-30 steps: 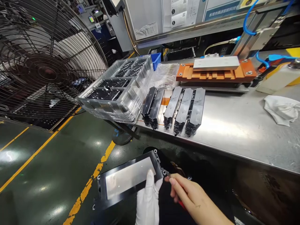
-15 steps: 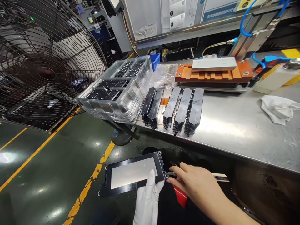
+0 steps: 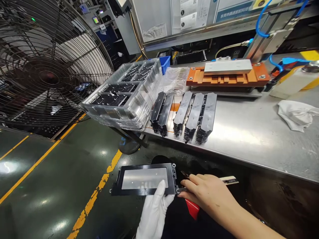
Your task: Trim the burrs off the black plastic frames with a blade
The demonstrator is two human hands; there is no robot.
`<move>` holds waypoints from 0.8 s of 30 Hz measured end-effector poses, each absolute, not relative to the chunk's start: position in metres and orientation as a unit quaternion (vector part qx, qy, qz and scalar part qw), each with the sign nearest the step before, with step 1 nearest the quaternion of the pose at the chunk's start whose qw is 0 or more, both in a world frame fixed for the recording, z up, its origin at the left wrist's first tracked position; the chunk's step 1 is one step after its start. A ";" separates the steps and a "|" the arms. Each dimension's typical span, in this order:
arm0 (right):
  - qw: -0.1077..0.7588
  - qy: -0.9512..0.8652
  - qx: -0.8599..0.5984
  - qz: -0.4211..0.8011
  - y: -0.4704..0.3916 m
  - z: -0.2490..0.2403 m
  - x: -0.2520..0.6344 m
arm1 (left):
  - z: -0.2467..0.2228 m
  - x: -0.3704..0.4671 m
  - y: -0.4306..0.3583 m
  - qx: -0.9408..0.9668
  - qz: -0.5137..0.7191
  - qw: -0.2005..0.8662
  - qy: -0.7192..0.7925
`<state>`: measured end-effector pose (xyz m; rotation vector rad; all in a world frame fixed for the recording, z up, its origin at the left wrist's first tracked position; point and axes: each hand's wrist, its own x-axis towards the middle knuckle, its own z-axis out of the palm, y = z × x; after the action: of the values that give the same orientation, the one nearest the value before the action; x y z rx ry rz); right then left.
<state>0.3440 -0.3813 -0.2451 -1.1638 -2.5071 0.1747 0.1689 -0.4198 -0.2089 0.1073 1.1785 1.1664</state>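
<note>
My left hand (image 3: pixel 155 212), in a white glove, grips the lower right part of a black rectangular frame (image 3: pixel 144 192) with a grey panel (image 3: pixel 144 178) in its middle. The thumb lies on the panel. Bare and closed, my right hand (image 3: pixel 205 189) is at the frame's right end, wrapped round a slim tool with a pale handle (image 3: pixel 229 180). The tool's tip meets the frame's lower right corner. Something red (image 3: pixel 192 208) shows below my right hand.
Several black parts (image 3: pixel 194 116) stand in rows on the metal table (image 3: pixel 239 132). Stacked clear trays (image 3: pixel 139 109) are at its left end. Behind sit an orange fixture (image 3: pixel 196 79), a white cloth (image 3: pixel 296 114) and a bottle (image 3: pixel 294 81). A large fan (image 3: pixel 50 76) fills the upper left.
The black frame has turned nearly level and tilted, so its panel looks narrower. My left hand has shifted slightly left with it. My right hand and the tool have moved a little.
</note>
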 end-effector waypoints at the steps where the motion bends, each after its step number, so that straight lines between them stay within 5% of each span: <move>1: 0.183 -0.895 -0.402 0.068 -0.381 -0.245 0.345 | -0.211 0.166 -0.420 0.052 0.513 0.679 0.522; 24: 0.210 -0.891 -0.372 0.152 -0.387 -0.243 0.354 | -0.209 0.159 -0.423 0.022 0.468 0.736 0.489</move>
<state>0.3540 -0.3869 -0.2426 -1.0329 -2.4777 0.4231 0.1590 -0.4234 -0.2088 0.0485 1.0733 1.0283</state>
